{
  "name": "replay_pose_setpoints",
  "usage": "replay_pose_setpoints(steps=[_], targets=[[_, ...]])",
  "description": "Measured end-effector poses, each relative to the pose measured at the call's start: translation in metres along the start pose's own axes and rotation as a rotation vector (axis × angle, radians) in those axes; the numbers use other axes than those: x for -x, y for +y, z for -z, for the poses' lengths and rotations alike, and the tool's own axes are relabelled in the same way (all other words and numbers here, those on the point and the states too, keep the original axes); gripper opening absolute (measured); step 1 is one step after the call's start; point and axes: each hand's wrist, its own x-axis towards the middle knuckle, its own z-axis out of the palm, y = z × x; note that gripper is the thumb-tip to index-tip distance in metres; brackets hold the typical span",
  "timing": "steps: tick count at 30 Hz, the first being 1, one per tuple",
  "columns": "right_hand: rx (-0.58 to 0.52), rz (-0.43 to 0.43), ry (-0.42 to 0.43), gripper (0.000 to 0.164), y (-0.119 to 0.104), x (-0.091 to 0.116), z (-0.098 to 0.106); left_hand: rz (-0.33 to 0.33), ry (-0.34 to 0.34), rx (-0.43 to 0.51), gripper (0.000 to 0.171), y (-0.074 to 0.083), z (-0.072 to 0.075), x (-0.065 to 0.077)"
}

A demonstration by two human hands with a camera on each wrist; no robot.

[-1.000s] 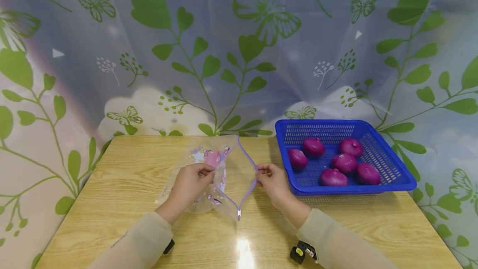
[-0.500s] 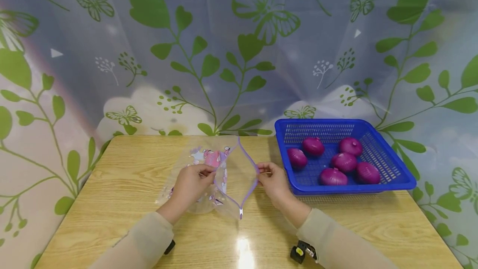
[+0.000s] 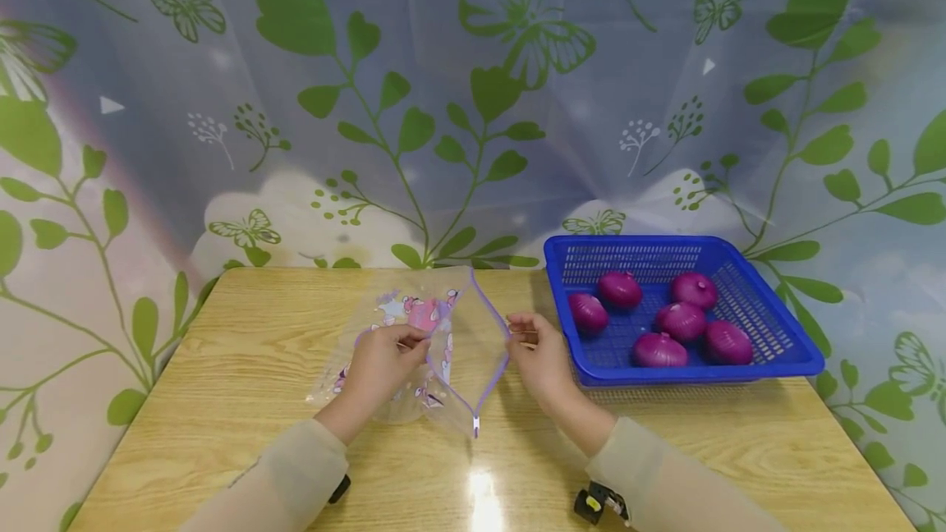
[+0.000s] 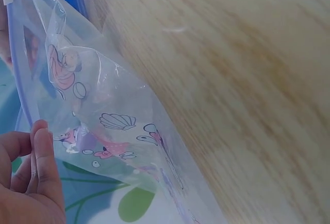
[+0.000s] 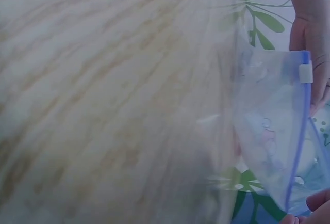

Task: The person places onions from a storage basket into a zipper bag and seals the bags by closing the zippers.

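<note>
Clear plastic zip bag with purple edging and pink cartoon print (image 3: 423,314) is held over the light wood-grain table (image 3: 244,343), mouth parted into a diamond. Left edge is pinched between thumb and fingers of the left hand (image 3: 380,364); right edge is pinched likewise by the right hand (image 3: 543,360). White slider (image 3: 476,424) is seen at the near end. Six round purple onions (image 3: 681,322) are contained in the blue plastic basket (image 3: 702,372), right of the bag.

Printed blue-grey fabric backdrop (image 3: 443,105) behind pale wood-grain table (image 3: 244,343)

Green leafy stems (image 3: 417,131), butterflies (image 3: 188,6) and white clouds (image 3: 303,195) pattern the cloth, which rises beyond the table and along both sides. A white reflection (image 3: 484,503) glows on the wood.
</note>
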Motion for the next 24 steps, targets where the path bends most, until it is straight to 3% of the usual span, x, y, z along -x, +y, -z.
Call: replay_pose_setpoints(steps=[10, 24], targets=[[0.03, 0.031, -0.05, 0.031, -0.038, -0.004, 0.018, 0.013, -0.012, 0.005, 0.011, -0.004, 0.001, 0.003], [0.184, -0.05, -0.259, 0.03, -0.091, -0.036, 0.083, 0.017, -0.006, 0.009, 0.011, -0.002, -0.001, 0.002]])
